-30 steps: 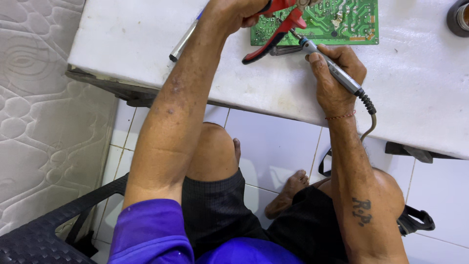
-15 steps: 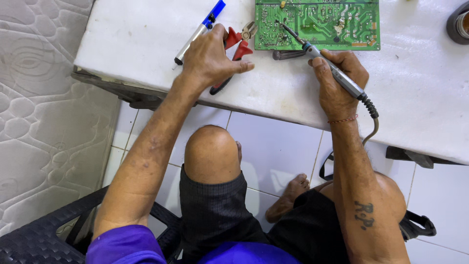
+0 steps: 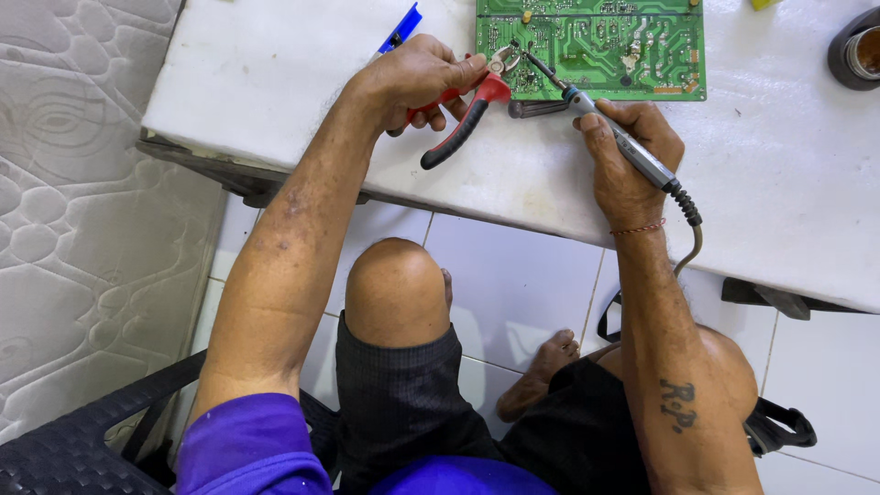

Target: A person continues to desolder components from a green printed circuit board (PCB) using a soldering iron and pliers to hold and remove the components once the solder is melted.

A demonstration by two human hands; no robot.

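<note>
A green circuit board [image 3: 605, 46] lies on the white tabletop [image 3: 275, 82] at the top of the head view. My left hand [image 3: 412, 78] grips red-handled pliers [image 3: 467, 115], whose jaws rest at the board's lower left corner. My right hand [image 3: 628, 160] holds a grey soldering iron [image 3: 623, 142] like a pen. Its tip touches the board next to the plier jaws, and its cable runs down past my wrist.
A blue pen [image 3: 401, 27] sticks out behind my left hand. A dark round container [image 3: 857, 50] stands at the table's top right. A quilted mattress [image 3: 82, 229] fills the left side. My knees and white floor tiles [image 3: 522, 284] lie below the table edge.
My left hand has dropped from the board's edge, then shifted right with the pliers back toward the board's corner. The soldering iron has stayed near the same spot on the board.
</note>
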